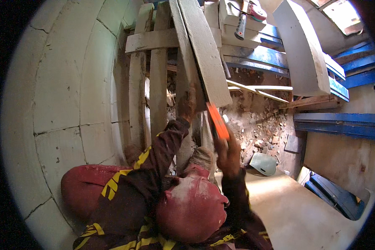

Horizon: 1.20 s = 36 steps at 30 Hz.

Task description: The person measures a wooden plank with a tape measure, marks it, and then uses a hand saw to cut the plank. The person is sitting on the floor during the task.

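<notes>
A long pale lightweight concrete block (208, 54) lies across wooden slats, with a dark lengthwise line dividing it from a narrower strip on its left. My right hand (228, 152) is wrapped round the handle end of a handsaw (218, 121) with an orange and black grip. The saw lines up with that dark line at the block's near end; its blade is mostly hidden there. On the left strip, my left hand (187, 102) grips the near part, its fingers partly blurred and in shadow. Dusty red trousers (191, 208) cover my bent knees between my forearms.
Wooden slats (158, 79) form a rack beside a pale block wall (58, 91). A hammer (240, 27) and tape measure (258, 13) rest on stacked blocks. Another block (302, 54) stands at right near blue planks (337, 123). Rubble (258, 129) and a pale green scoop-like piece (262, 163) lie below.
</notes>
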Each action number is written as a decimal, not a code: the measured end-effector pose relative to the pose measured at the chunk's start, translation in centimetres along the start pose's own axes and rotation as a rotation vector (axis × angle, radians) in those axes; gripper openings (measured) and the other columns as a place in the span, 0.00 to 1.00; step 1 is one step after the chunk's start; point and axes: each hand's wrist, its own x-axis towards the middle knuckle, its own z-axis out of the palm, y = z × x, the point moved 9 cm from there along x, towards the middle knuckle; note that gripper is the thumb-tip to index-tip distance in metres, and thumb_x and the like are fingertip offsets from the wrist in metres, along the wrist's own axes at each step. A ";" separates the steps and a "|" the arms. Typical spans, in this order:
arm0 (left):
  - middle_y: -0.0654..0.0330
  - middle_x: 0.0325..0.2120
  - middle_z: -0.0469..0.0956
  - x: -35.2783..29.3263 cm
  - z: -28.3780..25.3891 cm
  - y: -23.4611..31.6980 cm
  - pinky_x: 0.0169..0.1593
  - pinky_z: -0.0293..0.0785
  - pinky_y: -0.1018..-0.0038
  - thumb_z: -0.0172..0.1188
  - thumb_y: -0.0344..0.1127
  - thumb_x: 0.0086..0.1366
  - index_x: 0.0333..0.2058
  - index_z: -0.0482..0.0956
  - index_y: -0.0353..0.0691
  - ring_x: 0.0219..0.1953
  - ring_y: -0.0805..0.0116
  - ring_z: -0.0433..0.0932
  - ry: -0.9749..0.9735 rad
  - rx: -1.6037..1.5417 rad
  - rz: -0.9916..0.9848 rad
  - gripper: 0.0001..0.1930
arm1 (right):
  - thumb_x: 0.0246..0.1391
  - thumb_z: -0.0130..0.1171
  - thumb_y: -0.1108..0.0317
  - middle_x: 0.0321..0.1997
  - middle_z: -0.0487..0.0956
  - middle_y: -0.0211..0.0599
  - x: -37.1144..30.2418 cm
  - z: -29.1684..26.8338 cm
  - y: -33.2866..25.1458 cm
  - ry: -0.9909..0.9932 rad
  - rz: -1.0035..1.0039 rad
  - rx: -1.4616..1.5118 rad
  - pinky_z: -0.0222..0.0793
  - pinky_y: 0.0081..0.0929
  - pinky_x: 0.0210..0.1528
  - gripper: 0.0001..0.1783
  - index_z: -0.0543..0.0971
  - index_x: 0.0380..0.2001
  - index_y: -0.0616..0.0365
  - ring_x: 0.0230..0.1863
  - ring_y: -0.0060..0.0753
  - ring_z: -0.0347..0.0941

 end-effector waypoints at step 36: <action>0.41 0.44 0.78 1.0 -1.0 -3.0 0.49 0.72 0.53 0.34 0.67 0.70 0.56 0.71 0.31 0.48 0.41 0.76 0.026 -0.331 -0.288 0.40 | 0.66 0.47 0.57 0.42 0.80 0.48 -9.4 0.5 -0.3 0.075 0.083 -0.062 0.74 0.35 0.39 0.26 0.68 0.62 0.61 0.37 0.39 0.78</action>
